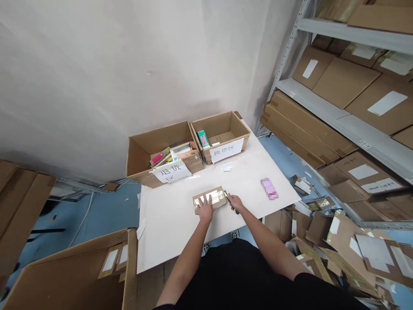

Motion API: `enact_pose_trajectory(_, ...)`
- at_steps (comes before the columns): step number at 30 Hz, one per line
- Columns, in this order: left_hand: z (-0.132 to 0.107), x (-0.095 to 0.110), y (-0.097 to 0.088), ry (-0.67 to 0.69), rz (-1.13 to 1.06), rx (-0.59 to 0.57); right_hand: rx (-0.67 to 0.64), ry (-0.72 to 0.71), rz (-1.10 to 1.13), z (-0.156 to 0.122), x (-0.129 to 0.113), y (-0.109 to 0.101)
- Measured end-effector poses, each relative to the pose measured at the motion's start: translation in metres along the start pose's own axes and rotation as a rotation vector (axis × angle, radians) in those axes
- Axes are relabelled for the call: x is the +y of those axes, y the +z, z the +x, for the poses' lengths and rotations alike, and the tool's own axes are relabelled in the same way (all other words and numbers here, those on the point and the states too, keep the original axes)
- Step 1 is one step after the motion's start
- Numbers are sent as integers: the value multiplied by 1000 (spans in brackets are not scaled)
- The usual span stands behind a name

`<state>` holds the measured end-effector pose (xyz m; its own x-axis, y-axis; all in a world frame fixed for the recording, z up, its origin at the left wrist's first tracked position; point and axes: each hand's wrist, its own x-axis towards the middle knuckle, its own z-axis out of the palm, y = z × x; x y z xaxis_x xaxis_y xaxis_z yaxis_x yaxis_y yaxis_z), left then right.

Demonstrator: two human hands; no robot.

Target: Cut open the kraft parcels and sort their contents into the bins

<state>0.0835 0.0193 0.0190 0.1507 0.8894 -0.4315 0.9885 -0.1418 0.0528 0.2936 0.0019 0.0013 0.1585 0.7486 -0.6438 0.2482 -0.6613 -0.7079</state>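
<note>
A small taped cardboard parcel point(210, 198) lies on the white table point(174, 228). My left hand point(205, 211) rests flat on its near left part, fingers stretched out and pressing it down. My right hand point(235, 202) is closed round a yellow and black utility knife point(229, 200), whose tip sits at the parcel's right end.
Two open cartons with paper labels stand at the table's far edge: the left carton point(161, 155) holds several small boxes, the right carton point(222, 135) a teal item. A pink item point(269, 188) lies at the right. Flattened boxes litter the floor point(338, 249); shelving point(342, 116) stands on the right.
</note>
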Motion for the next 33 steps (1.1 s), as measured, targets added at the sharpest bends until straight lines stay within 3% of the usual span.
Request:
enact_pose_trajectory(7, 8, -2, -3, -4, 59, -38, -70, -91, -353, 14, -15, -18)
enact_pose_trajectory(13, 10, -1, -2, -30, 73, -93, -111, -137, -546, -1, -3, -29)
enact_pose_trajectory(16, 9, -1, -7, -20, 59, -84, -141, -135, -521, -9, 10, -37)
enact_pose_trajectory(19, 12, -9, -20, 19, 12, -88, -30, -70, -332, -15, 23, -36)
enact_pose_trajectory(23, 18, -30, -42, 29, -71, -24, 100, 24, -107, -19, 27, -5)
enact_pose_trajectory(28, 0, -49, -39, -84, -67, -29, 173, 6, -193, -4, -10, 42)
enact_pose_trajectory(30, -12, -50, -33, -138, -65, -60, 212, 35, -265, 11, -38, 45)
enact_pose_trajectory(33, -21, -47, -31, -83, -109, -186, 228, 36, -367, 35, -82, 38)
